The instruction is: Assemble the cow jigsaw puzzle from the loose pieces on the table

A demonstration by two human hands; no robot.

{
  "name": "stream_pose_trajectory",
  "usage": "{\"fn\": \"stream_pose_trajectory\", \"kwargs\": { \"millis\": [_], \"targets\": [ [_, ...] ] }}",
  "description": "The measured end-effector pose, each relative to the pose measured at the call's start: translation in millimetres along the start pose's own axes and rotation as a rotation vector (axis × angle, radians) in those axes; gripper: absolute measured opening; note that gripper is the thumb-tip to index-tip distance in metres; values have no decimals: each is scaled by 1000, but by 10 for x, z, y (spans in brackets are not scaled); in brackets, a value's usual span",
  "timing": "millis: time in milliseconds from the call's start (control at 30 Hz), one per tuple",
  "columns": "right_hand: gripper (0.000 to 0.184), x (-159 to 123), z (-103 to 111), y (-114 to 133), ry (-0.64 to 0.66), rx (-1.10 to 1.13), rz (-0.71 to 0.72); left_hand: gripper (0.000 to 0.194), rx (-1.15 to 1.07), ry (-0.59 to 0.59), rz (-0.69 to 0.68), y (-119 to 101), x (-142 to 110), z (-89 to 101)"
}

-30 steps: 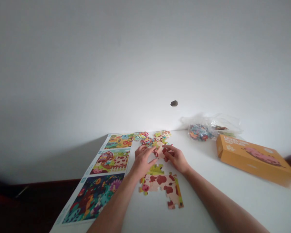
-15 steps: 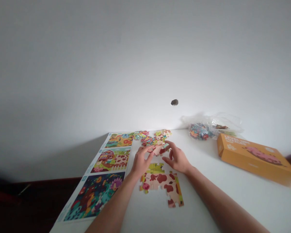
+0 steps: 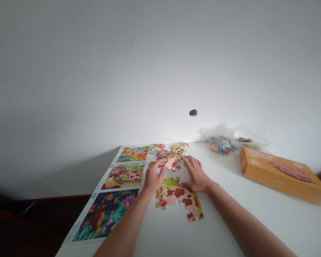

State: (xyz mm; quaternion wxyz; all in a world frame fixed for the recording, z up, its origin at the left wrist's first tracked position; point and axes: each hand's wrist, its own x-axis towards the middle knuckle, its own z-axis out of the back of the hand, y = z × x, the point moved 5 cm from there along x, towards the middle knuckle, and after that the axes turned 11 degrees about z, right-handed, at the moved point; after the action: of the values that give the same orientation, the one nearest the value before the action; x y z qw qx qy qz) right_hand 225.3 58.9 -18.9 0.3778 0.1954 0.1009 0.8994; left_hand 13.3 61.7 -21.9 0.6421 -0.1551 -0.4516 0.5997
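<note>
A partly joined jigsaw puzzle (image 3: 179, 195) showing a brown-spotted cow lies flat on the white table. Beyond it is a pile of loose puzzle pieces (image 3: 162, 154), with a pale pink and brown piece (image 3: 171, 163) at its near side. My left hand (image 3: 153, 177) is at the left of this piece, its thumb and forefinger apart; whether the fingertips touch it is unclear. Over the right side, my right hand (image 3: 197, 175) has its fingers stretched toward the pile. Its thumb reaches the upper right edge of the joined part.
Left of the puzzle lies a printed picture sheet (image 3: 141, 178) with three scenes. An orange box (image 3: 280, 175) stands at the right. Behind it, clear plastic bags (image 3: 222, 144) hold more pieces against the white wall (image 3: 160, 71), which has a small hole (image 3: 193, 112).
The joined cow section has shifted slightly away from me. My right hand's fingers have straightened, and its thumb has moved to the section's edge. The pink and brown piece sits slightly farther left.
</note>
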Motion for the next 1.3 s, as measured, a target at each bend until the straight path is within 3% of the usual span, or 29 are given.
{"fn": "stream_pose_trajectory", "kwargs": {
  "millis": [300,600,733,1000,1300],
  "targets": [
    [115,-14,11,26,108,13,-10,30,5,33,8,-24,-1,3],
    [113,-27,-9,6,117,19,-12,31,-8,44,7,-34,7,27],
    [106,-24,35,28,50,24,26,31,-12,44,-4,-59,4,43],
    [68,10,139,69,-218,32,159,32,-70,124,-68,-119,-26,24],
    [54,0,181,121,-263,50,223,35,-114,218,-101,-162,-47,-6]
  ]
}}
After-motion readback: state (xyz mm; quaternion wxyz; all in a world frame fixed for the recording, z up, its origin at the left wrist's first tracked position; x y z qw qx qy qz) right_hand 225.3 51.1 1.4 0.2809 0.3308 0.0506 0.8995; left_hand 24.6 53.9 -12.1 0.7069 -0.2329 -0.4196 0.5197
